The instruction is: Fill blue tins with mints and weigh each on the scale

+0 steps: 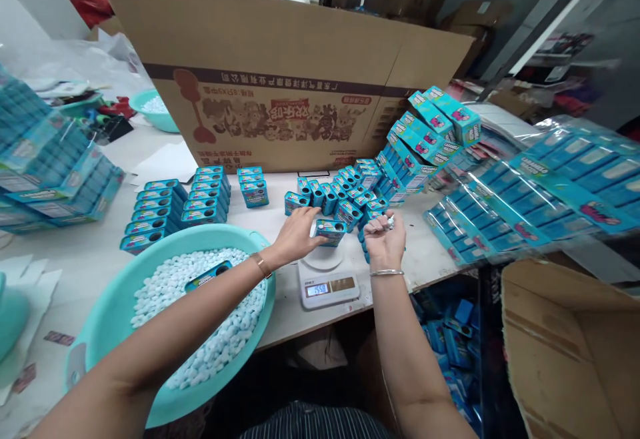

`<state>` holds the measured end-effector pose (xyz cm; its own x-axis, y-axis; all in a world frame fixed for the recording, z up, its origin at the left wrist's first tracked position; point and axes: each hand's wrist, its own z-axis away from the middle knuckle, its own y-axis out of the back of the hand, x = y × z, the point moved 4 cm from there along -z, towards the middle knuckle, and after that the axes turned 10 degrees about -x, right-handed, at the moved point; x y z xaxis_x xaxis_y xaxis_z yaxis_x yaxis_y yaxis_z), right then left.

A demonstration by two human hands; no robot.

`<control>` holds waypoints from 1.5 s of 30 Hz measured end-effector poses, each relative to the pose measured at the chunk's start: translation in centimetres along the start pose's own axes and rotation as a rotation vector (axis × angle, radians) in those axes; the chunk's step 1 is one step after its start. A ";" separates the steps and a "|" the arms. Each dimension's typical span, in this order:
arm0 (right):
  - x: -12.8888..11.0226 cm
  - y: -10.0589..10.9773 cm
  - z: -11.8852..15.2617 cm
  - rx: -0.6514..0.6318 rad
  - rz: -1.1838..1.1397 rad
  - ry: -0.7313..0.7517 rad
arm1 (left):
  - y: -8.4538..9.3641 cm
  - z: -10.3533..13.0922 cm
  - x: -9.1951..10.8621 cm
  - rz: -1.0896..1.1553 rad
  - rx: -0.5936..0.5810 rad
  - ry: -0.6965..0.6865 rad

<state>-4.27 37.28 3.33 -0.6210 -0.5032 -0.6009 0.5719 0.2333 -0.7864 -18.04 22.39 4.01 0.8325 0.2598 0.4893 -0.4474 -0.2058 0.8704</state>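
A blue printed box (pixel 330 231) with a round hole in its top sits on the white plate of a small digital scale (pixel 330 291), whose display is lit. My left hand (pixel 296 233) reaches to the box's left end, thumb and fingers apart; firm contact cannot be made out. My right hand (pixel 386 242) is palm up to the right of the scale, fingers curled around a few white candies (pixel 389 223). Under my left forearm stands a turquoise basin (pixel 95 319) full of white candies (pixel 175 279). Another blue box (pixel 207 275) lies on those candies, partly covered by my arm.
Rows of blue boxes (pixel 205 195) stand behind the basin, and more boxes (pixel 340 192) crowd behind the scale. A large carton (pixel 280 92) walls off the back. Wrapped packs (pixel 545 192) are stacked at right, others (pixel 45 159) at left. An open carton (pixel 565 332) stands lower right.
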 end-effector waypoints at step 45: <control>-0.9 4.0 1.9 0.172 -0.267 -0.027 | -0.5 -1.5 0.6 -0.006 -0.057 0.008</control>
<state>-0.42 37.11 1.01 -0.7481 -0.5501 -0.3710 0.4746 -0.0528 -0.8786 -17.82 24.08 4.01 0.8327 0.2688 0.4841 -0.4603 -0.1498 0.8750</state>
